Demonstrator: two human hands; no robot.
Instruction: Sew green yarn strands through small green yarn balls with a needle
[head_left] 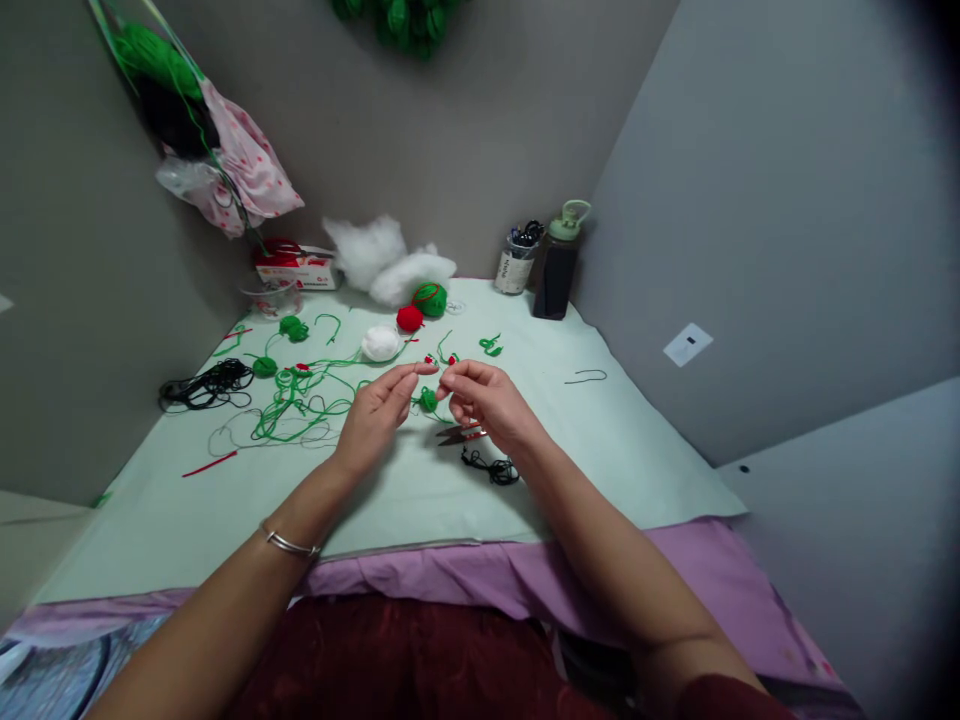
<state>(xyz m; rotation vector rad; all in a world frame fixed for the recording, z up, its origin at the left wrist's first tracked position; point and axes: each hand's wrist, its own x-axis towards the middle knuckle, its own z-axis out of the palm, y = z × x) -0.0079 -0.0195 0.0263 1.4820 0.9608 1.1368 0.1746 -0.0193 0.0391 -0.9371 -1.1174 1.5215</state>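
Note:
My left hand (379,415) is raised over the middle of the table, thumb and forefinger pinched together. Close by, my right hand (484,402) also pinches, its fingertips almost meeting the left ones. Whatever lies between the fingers is too small to make out. Just beyond the fingertips show a small red-and-white piece (429,359) and a small red piece (453,359) with green yarn. A small green yarn ball (428,399) sits beneath the gap between my hands. Scissors (454,436) lie under my right hand, their handles partly hidden, beside a black cord bundle (491,468).
Tangled green yarn (296,410) and black cord (214,385) spread over the left side. Toward the back are a white yarn ball (381,343), a red ball (409,318), white stuffing (390,265), a pen cup (514,265) and a bottle (556,265). Walls enclose the table (600,460).

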